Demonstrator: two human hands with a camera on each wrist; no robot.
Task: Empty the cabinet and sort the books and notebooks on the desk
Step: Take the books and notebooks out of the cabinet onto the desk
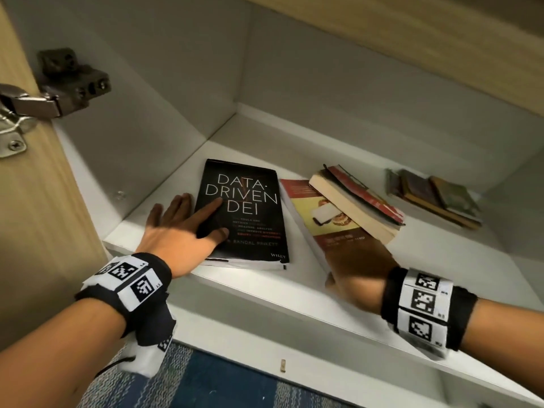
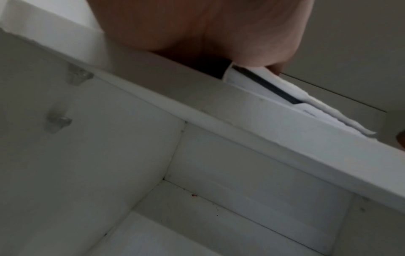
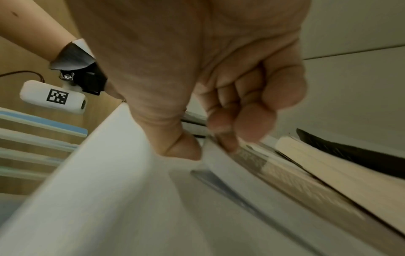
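Note:
A black book titled "Data-Driven DEI" (image 1: 250, 207) lies flat at the left of the white cabinet shelf (image 1: 265, 290). My left hand (image 1: 206, 219) rests on its left edge with straight, spread fingers; the left wrist view shows only my palm (image 2: 208, 31) and the book's page edge (image 2: 295, 97). Beside it lies a red and yellow book (image 1: 323, 228) with a cream-paged book (image 1: 353, 207) and a red notebook (image 1: 368, 195) on top. My right hand (image 1: 356, 278) grips the near corner of the red and yellow book (image 3: 285, 178), fingers (image 3: 221, 128) curled over it.
A stack of small dark notebooks (image 1: 435, 195) lies further right on the shelf. The cabinet door with its metal hinge (image 1: 29, 104) stands open at the left. An upper shelf board (image 1: 412, 39) hangs close above. Blue carpet (image 1: 220, 384) shows below the shelf edge.

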